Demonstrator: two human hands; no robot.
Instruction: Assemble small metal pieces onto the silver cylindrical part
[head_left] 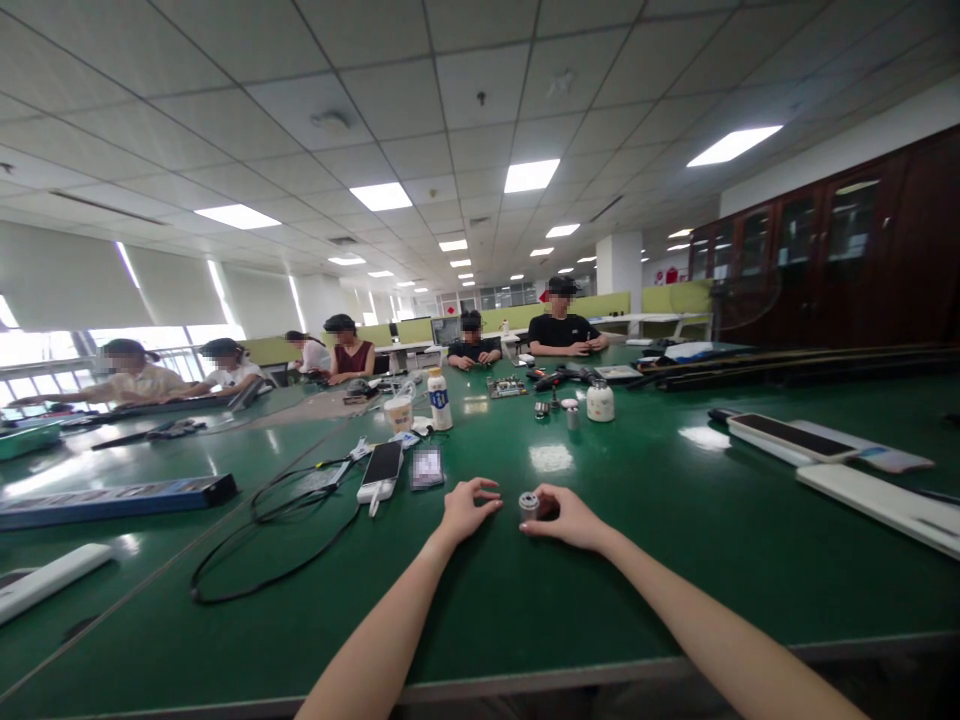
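Note:
My right hand (568,517) grips a small silvery metal cylinder (529,508) between thumb and fingers, near the middle of the green table (675,590). The cylinder stands upright, and its round top shows some detail too small to make out. Just to its left, my left hand (469,508) rests low over the tabletop with loosely curved fingers and nothing in them. A gap separates those fingertips from the cylinder. Farther back, a second small metal cylinder (573,416) stands near a white rounded jar (600,402).
Left of my hands lie a phone (383,462), a black cable (262,597) and a small card (427,468). Behind them stand a bottle (439,402) and a cup (399,416). A power strip (112,503) lies far left. White flat devices (791,437) lie right. Several people sit beyond.

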